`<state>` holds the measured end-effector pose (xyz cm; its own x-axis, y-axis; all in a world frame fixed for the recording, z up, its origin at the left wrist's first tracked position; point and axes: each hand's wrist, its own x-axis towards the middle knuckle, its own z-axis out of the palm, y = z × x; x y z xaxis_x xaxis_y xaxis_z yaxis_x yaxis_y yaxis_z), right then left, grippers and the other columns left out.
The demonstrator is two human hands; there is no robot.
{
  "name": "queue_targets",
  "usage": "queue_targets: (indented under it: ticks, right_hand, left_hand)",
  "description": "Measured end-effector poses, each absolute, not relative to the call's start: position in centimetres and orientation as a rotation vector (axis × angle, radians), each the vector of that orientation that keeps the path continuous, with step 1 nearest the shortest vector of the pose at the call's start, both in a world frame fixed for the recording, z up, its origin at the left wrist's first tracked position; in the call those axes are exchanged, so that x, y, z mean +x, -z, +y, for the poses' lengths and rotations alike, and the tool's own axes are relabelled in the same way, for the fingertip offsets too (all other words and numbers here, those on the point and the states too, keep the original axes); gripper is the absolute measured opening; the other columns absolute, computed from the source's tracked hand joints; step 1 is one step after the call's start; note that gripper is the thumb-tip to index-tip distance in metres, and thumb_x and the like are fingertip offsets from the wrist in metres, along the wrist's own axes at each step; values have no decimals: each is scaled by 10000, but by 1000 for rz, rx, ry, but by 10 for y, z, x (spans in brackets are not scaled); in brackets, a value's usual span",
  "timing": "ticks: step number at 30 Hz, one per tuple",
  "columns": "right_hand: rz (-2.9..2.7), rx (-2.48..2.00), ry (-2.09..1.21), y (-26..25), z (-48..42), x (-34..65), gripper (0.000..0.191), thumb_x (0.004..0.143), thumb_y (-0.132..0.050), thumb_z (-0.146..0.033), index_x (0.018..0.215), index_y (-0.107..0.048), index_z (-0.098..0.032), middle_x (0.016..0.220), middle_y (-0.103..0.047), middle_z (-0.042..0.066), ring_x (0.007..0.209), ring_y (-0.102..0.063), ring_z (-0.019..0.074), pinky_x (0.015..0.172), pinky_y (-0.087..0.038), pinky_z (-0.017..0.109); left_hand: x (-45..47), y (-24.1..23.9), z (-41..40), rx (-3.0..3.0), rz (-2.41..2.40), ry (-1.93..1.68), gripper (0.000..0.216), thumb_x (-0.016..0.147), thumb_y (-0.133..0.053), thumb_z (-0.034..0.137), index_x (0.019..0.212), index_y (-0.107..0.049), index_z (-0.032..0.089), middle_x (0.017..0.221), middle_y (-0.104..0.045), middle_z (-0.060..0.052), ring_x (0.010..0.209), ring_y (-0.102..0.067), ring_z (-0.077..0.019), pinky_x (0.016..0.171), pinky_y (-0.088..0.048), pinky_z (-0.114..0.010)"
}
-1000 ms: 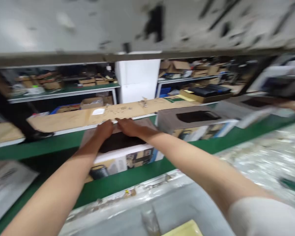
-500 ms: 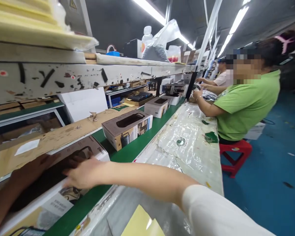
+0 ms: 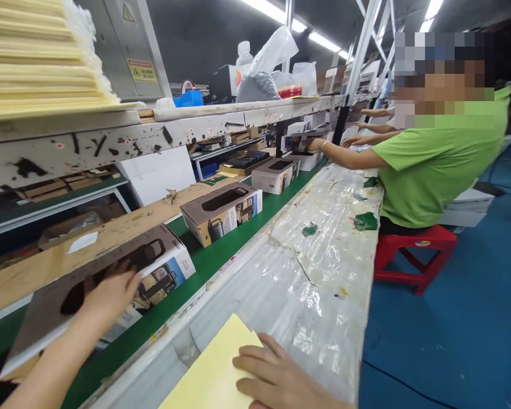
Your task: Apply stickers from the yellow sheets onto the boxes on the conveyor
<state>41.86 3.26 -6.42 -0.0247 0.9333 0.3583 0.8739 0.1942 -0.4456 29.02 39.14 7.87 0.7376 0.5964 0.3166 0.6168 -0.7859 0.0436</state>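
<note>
The nearest printed cardboard box (image 3: 46,301), with a long cut-out window in its brown top, stands on the green conveyor belt (image 3: 204,264). Over that window lies my left hand (image 3: 113,295), fingers stretched out, their tips partly hidden against the dark opening. My right hand (image 3: 276,372) rests with spread fingers on pale yellow sheets (image 3: 213,372) at the bottom of the view. These sheets lie on the plastic-covered worktop (image 3: 281,289). Further along the belt sits a second printed box (image 3: 196,213) of the same kind.
More boxes (image 3: 262,177) stand farther down the belt. A shelf (image 3: 123,133) runs above it, bearing a stack of yellow sheets (image 3: 34,57) and plastic bags (image 3: 259,82). At right, a co-worker in a green shirt (image 3: 443,165) sits on a red stool (image 3: 413,258), reaching over the belt.
My right hand has left the near box and come down onto the yellow sheets. My left hand has shifted over the box's window. The co-worker's arm now reaches toward a far box.
</note>
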Motion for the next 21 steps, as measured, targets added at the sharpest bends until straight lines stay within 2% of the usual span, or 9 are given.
queue_targets:
  ticks: [2, 3, 5, 7, 11, 14, 17, 21]
  right_hand:
    - [-1836, -1688, -187, 56, 29, 415, 245, 1049, -515, -312, 1249, -633, -234, 1379, -656, 110, 1354, -532, 262, 1232, -279, 538]
    - [-1809, -1678, -202, 52, 27, 414, 244, 1044, -519, -292, 1247, -638, -226, 1386, -648, 117, 1352, -531, 271, 1230, -269, 560]
    - [-1764, -1626, -202, 48, 25, 413, 230, 1035, -539, -272, 1223, -660, -216, 1403, -630, 135, 1347, -527, 295, 1204, -292, 596]
    - [-1676, -1573, -195, 49, 21, 414, 200, 1027, -561, -267, 1174, -689, -223, 1385, -629, 147, 1328, -531, 306, 1151, -376, 575]
    - [-1406, -1655, -219, 53, 11, 420, 156, 1012, -578, -274, 1046, -730, -266, 1195, -681, 119, 1155, -615, 289, 976, -520, 472]
    - [-1351, -1742, -233, 47, 10, 429, 156, 1007, -584, -304, 992, -735, -264, 1126, -683, 106, 1076, -641, 282, 914, -540, 442]
    - [-1435, -1754, -268, 33, 16, 440, 182, 1019, -557, -304, 1022, -730, -248, 1076, -681, 104, 1039, -646, 269, 879, -546, 418]
    - [-1735, -1657, -491, 16, 16, 450, 207, 1042, -543, -310, 1047, -734, -231, 1041, -672, 92, 1010, -646, 245, 850, -550, 375]
  left_hand:
    - [273, -64, 337, -3022, -825, 471, 322, 911, -478, 437, 903, -766, 294, 1334, -680, -94, 1302, -572, -382, 1107, -365, -648]
    - [265, -55, 309, -3147, -695, 444, 324, 946, -470, 434, 933, -761, 291, 1322, -682, -87, 1276, -593, -346, 1104, -409, -583]
    - [251, -34, 256, -3416, -462, 363, 289, 1003, -466, 404, 1017, -726, 278, 1188, -716, -75, 1141, -652, -265, 1009, -508, -429]
    - [242, -11, 218, -3566, -369, 325, 259, 1033, -446, 339, 1010, -685, 243, 1027, -704, -69, 996, -660, -226, 894, -535, -364]
    - [233, 25, 197, -3581, -315, 394, 225, 1046, -439, 270, 959, -634, 201, 958, -639, -67, 927, -610, -226, 834, -492, -383]
    - [230, 31, 204, -3599, -280, 406, 188, 1048, -463, 269, 977, -626, 206, 969, -631, -54, 918, -597, -215, 822, -470, -374]
    - [230, 29, 208, -3621, -281, 406, 175, 1048, -482, 279, 997, -635, 211, 987, -632, -54, 933, -598, -210, 825, -463, -364]
    - [230, 28, 206, -3579, -271, 357, 200, 1060, -475, 271, 1075, -667, 216, 1005, -615, -66, 942, -586, -213, 818, -452, -355]
